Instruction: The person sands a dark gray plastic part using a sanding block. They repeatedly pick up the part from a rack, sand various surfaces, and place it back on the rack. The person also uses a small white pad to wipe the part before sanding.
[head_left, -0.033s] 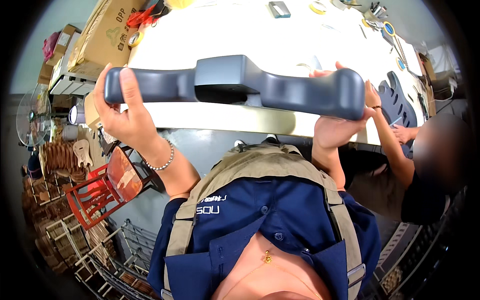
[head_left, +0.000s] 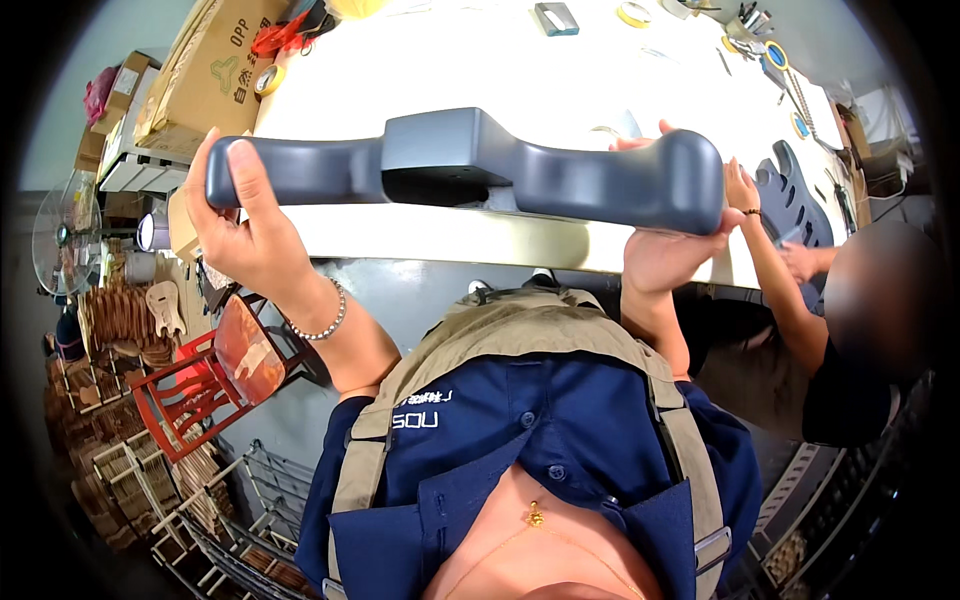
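Note:
I hold up a smooth, matt dark grey-blue guitar body (head_left: pixel 620 185), seen edge-on, in front of me. A squared block with a dark recess beneath it stands out at its middle. My left hand (head_left: pixel 245 225) grips the left end, thumb across the near face and fingers behind. My right hand (head_left: pixel 672 258) supports the right end from below, its palm under the edge and fingertips showing above the top. The body hangs above the near edge of the white table (head_left: pixel 440 238), and its far side is hidden.
A person (head_left: pixel 800 330) sits at the right with hands by a dark slotted body (head_left: pixel 795 195). Cardboard boxes (head_left: pixel 195 75) stand at the left, with tape rolls (head_left: pixel 268 80) and a small box (head_left: pixel 556 19) on the table. A red chair (head_left: pixel 215 370) and racks of wooden bodies (head_left: pixel 125 320) stand lower left.
The guitar body and both my hands have shifted slightly left, the right end a little upward. The other person's far hand has moved slightly.

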